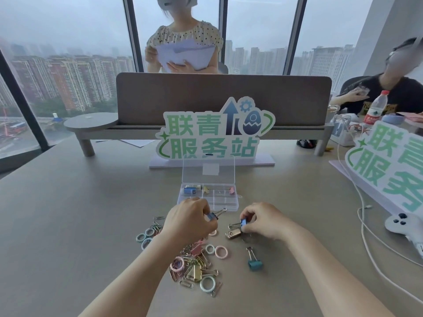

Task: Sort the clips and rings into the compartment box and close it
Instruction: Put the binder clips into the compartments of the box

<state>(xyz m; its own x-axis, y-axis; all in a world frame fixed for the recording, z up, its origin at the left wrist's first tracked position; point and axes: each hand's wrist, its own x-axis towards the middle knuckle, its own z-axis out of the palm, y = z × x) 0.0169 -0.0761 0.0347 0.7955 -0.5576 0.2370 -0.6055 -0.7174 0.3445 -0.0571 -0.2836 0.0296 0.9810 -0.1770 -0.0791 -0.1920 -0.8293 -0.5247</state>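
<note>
Just short of the open compartment box (207,197) at twelve o'clock, my left hand (187,223) and right hand (263,219) each pinch a blue binder clip (212,216), best dropped with its blue match at eleven o'clock.

Binder clips: blue (212,216), blue (243,223), teal (255,264), gold (196,272). Rings: pink (221,252), mint (207,284). Sign (215,129): green lettering on white.

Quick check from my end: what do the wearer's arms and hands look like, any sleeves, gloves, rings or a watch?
Both forearms are bare as far as the frame shows, no sleeves in view. The left hand and right hand wear no gloves. No watch or wristband shows on either wrist, and no finger jewellery is visible.
</note>
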